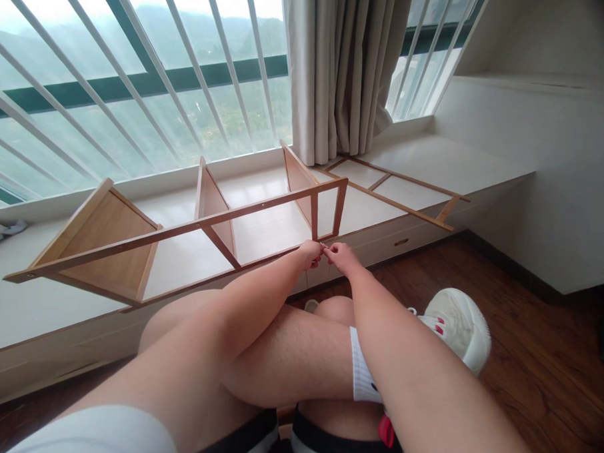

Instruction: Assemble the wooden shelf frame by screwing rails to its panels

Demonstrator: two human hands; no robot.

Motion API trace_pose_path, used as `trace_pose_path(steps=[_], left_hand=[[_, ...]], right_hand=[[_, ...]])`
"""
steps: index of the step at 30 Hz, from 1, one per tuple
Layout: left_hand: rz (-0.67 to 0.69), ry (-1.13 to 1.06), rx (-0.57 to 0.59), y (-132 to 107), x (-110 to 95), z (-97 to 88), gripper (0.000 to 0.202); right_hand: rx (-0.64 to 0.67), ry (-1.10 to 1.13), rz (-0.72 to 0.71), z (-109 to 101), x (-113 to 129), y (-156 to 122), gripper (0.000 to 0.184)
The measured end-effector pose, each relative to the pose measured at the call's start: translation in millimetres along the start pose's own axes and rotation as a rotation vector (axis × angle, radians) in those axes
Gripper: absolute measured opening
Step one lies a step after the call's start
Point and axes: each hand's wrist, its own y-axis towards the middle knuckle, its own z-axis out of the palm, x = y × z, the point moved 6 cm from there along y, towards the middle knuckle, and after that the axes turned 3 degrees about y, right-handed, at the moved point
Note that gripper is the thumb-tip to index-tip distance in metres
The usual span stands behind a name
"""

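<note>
A light wooden shelf frame (181,231) lies on its side across the white window seat (38,302), with three upright panels joined by thin rails. My left hand (311,252) and my right hand (341,255) meet at the frame's near lower rail, just under a short vertical post. Both hands are closed in a pinch, fingertips almost touching each other. Whatever they pinch is too small to make out. My crossed legs sit below my forearms.
A second flat wooden frame (398,194) lies further right on the window seat. Grey curtains (339,68) hang behind it, before a barred window (139,66). A white slipper (458,323) rests on the dark wood floor (541,357). A white cabinet wall (558,197) stands at right.
</note>
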Motion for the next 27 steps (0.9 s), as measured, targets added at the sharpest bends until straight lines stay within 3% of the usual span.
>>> trace_pose_path(steps=[7, 27], left_hand=[[-0.002, 0.001, 0.012, -2, 0, -1.1, 0.030], [-0.038, -0.043, 0.069, 7, 4, -2.2, 0.028]], right_hand=[[-0.113, -0.083, -0.023, -11, 1, -2, 0.032], [-0.136, -0.144, -0.093, -17, 11, -5, 0.018]])
